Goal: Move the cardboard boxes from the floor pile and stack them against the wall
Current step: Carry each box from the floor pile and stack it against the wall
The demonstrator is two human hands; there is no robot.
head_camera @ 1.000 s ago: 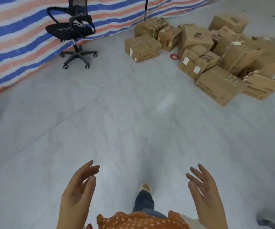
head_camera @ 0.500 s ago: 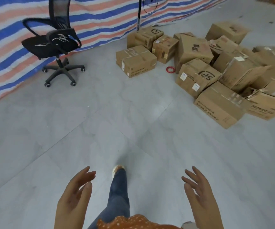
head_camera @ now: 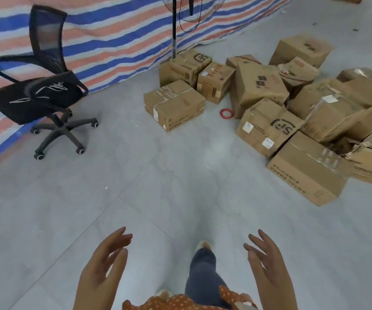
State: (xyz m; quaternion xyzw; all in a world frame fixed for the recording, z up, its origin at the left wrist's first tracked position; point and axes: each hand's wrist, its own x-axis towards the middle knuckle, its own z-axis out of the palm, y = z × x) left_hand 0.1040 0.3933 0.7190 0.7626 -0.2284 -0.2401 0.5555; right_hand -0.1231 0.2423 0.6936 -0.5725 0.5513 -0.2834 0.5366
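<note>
Both your hands are empty, fingers spread and relaxed: left hand (head_camera: pixel 104 265), right hand (head_camera: pixel 267 265). The boxes (head_camera: pixel 292 113) lie piled on the floor (head_camera: pixel 91 209) ahead and to your right, well apart from both hands. Your right hand is nearer; the closest box (head_camera: pixel 307 170) runs long-side toward you, slanting right.

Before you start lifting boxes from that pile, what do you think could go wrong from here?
Three risks, as I judge them. The red coil lies on the floor beside the cardboard boxes, so a foot could catch it. Several boxes lean on each other; pulling one may shift the rest. The torn box might give way when the left hand and right hand lift it.
</note>
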